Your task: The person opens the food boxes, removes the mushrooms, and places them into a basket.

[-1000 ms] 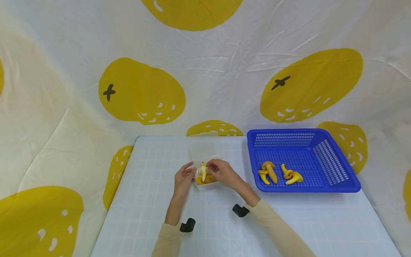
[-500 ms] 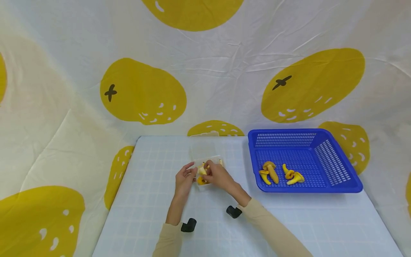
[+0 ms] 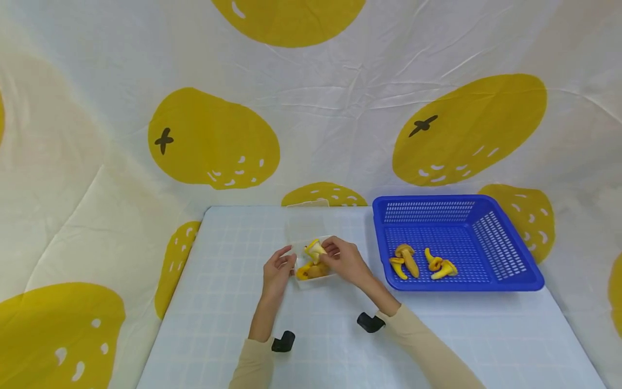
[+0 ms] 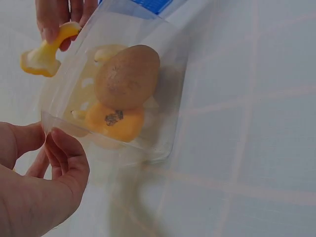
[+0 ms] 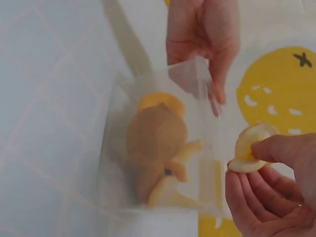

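Observation:
My left hand (image 3: 278, 275) pinches a corner of a clear plastic box (image 4: 174, 106) between thumb and fingers. Above the box's open top, my right hand (image 3: 347, 263) holds a yellow mushroom (image 3: 314, 250) with a pale, flared cap. In the left wrist view that mushroom (image 4: 47, 55) hangs just outside the wall, its cap pointing away from the fingers. Inside the box lie a round brown mushroom cap (image 4: 127, 78), an orange cap (image 4: 117, 124) and some paler yellow pieces (image 5: 170, 195), partly hidden behind the brown one.
The box's clear lid (image 3: 305, 220) stands folded back behind it. To the right, a blue perforated basket (image 3: 505, 278) holds several yellow and brown mushrooms (image 3: 408, 260). A fruit-print cloth (image 3: 340, 146) hangs behind the pale checked table (image 3: 320, 346).
My right hand dips left over the box, then draws back right with the mushroom, which is turned so its cap faces up. The left hand stays at the box's corner.

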Available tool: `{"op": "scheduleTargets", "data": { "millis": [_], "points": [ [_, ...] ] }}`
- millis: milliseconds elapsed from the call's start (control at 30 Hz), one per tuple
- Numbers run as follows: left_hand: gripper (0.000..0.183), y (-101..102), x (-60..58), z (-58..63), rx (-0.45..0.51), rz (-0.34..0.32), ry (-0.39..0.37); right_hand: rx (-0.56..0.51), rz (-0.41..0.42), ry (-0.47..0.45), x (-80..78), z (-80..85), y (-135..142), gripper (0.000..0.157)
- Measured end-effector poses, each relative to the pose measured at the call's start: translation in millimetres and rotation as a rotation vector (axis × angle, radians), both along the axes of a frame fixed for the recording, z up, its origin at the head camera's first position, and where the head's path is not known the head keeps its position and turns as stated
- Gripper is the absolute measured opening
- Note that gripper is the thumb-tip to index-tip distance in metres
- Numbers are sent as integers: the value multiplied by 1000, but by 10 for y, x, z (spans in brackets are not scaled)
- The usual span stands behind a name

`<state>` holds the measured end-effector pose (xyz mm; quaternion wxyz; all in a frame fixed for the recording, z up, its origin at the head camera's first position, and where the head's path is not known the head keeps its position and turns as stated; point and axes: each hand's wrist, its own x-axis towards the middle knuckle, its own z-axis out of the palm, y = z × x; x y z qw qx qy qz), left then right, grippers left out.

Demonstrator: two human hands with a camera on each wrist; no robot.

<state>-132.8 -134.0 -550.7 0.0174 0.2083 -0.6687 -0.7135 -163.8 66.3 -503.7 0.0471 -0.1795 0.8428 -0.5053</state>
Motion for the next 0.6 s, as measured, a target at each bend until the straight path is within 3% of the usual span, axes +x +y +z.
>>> {"op": "scheduleTargets", "data": {
  "millis": [367,600],
  "points": [
    [40,-10,1,-15,-10,-1,9,-21,-88,-46,-30,86,429,23],
    [41,-17,1,-16,-2,-13,9,-35,-171,-22,-27,114,729,26]
  ]
}}
